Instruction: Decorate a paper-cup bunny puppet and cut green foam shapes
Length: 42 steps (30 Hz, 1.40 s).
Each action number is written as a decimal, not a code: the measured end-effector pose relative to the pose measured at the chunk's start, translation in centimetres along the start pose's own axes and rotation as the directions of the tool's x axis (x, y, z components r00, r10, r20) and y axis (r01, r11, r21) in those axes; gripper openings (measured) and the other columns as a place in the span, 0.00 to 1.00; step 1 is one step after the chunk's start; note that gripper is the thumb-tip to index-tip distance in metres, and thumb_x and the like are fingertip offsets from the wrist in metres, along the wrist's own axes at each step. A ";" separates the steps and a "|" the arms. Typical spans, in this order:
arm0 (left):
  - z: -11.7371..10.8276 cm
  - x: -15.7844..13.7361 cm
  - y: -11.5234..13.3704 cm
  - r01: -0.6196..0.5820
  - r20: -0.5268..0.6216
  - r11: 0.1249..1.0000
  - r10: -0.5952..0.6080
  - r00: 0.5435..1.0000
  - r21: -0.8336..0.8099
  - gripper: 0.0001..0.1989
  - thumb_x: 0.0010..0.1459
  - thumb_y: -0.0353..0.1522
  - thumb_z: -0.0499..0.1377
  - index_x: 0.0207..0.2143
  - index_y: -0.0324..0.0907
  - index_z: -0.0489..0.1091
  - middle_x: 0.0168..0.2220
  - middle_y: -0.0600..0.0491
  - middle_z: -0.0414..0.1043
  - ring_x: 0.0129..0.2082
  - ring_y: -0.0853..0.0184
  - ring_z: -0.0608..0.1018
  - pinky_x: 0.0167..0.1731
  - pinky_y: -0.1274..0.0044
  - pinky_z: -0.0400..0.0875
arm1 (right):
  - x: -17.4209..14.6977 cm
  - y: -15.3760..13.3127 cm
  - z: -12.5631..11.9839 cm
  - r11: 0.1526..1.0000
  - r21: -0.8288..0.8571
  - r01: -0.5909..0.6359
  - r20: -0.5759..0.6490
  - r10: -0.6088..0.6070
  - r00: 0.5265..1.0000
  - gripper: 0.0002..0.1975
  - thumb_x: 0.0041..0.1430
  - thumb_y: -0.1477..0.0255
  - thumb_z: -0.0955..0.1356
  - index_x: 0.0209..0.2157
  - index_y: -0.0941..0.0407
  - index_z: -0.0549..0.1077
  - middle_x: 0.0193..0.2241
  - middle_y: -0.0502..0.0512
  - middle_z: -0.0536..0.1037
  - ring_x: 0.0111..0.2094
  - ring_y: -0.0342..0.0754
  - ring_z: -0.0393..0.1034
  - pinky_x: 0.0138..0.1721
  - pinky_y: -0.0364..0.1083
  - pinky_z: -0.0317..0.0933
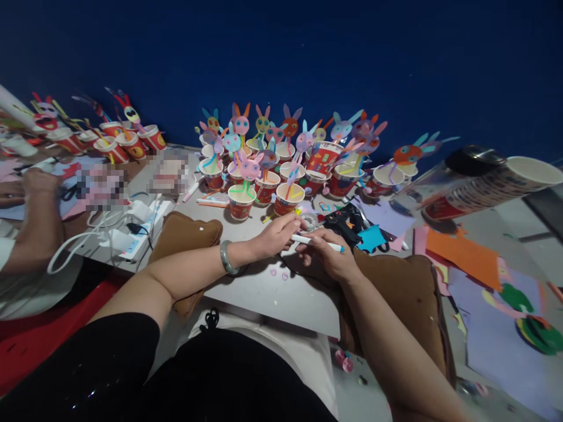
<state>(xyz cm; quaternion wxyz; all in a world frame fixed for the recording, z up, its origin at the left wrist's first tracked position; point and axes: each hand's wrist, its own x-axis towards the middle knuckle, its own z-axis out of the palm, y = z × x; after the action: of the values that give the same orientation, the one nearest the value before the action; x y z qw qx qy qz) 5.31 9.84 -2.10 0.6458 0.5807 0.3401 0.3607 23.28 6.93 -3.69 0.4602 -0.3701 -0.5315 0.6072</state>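
marker (302,239): white, blue-ended | cups (240,208): red, patterned | wall (281,53): dark blue

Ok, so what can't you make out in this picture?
All in the head view:
Whether your left hand holds anything: its own curl hides that.
Part of the white marker: your right hand covers it.
Lower parts of the back paper cups: the front paper cups block them.
The co-worker's head: cut off by the left edge.
Details within the pixelated patch: blurred out.
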 end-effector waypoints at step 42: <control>-9.0 -7.9 8.2 -0.026 0.027 0.015 -0.050 0.998 1.000 0.13 0.61 0.34 0.53 0.43 0.36 0.72 0.40 0.41 0.76 0.39 0.58 0.77 0.40 0.70 0.67 | 5.9 -0.9 2.0 -0.412 -0.873 0.263 0.217 0.156 0.964 0.19 0.64 0.80 0.57 0.51 0.61 0.72 0.38 0.68 0.78 0.31 0.52 0.72 0.29 0.47 0.52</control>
<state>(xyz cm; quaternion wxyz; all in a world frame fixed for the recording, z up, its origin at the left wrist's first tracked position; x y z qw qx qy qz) -7.00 8.09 5.42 0.0645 0.8736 0.4824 -0.0033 19.72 11.95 -2.29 -0.1029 -0.4785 -0.8660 -0.1024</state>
